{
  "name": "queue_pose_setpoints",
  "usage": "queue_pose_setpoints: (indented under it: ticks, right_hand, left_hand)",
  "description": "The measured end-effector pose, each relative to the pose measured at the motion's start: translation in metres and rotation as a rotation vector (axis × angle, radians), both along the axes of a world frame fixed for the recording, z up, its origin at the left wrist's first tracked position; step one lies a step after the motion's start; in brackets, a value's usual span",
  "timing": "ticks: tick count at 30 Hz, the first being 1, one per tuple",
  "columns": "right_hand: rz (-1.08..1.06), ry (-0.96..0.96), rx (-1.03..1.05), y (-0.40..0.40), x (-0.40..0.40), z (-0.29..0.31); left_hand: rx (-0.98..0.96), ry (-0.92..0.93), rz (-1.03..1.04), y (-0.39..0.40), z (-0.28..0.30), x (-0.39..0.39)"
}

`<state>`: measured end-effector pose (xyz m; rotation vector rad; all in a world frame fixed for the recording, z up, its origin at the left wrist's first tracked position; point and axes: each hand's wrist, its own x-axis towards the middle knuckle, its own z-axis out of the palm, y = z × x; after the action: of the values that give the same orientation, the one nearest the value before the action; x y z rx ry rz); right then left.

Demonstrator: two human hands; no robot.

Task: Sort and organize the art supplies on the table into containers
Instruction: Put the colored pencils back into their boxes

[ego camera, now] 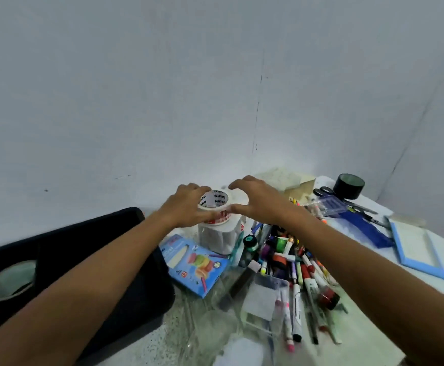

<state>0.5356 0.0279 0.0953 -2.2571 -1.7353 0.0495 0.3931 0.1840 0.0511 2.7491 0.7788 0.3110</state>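
White packing tape roll (213,199) sits on top of a stack of wrapped rolls (218,235) at about twelve o'clock on the tabletop (368,331), the left hand (186,207) curled round its near-left side and the right hand (257,200) arched over its right edge, thumb touching the rim. Sorting looks barely begun. Markers (298,273), paint pots (249,243) and a blue crayon box (197,262) lie heaped from three to six o'clock, none visibly in a container.

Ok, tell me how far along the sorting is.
Early. Done: nothing visibly sorted. In hand: both hands, left hand and right hand, hold a white tape roll atop a white-wrapped stack. Left: the marker pile, crayon box, black tape, scissors.
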Motion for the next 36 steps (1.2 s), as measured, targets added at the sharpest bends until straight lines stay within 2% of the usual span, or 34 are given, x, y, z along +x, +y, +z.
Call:
queue_pose_setpoints:
  ticks: [2,7,13,17,31,36]
  right_hand:
    - [-0.009,0.025,-0.002,-0.014,0.019,-0.008]
    - [-0.01,0.045,0.005,-0.032,0.031,-0.02]
    - [-0.032,0.061,0.017,-0.06,0.098,-0.027]
    - [-0.088,0.072,0.033,-0.079,0.14,-0.025]
    - [-0.43,0.071,0.05,-0.117,0.339,-0.06]
    - [-0.428,0.014,0.012,-0.097,0.386,-0.091]
  left_hand:
    - [0.036,0.057,0.042,-0.004,-0.006,0.025]
    - [0.055,0.187,0.113,0.009,-0.023,0.015]
    - [0.058,0.081,0.08,0.001,-0.01,0.038]
    - [0.087,-0.013,-0.017,-0.015,0.014,0.07]
    - [0.151,-0.099,-0.333,-0.053,0.049,0.261]
    - [0.156,-0.105,-0.396,-0.038,0.045,0.32]
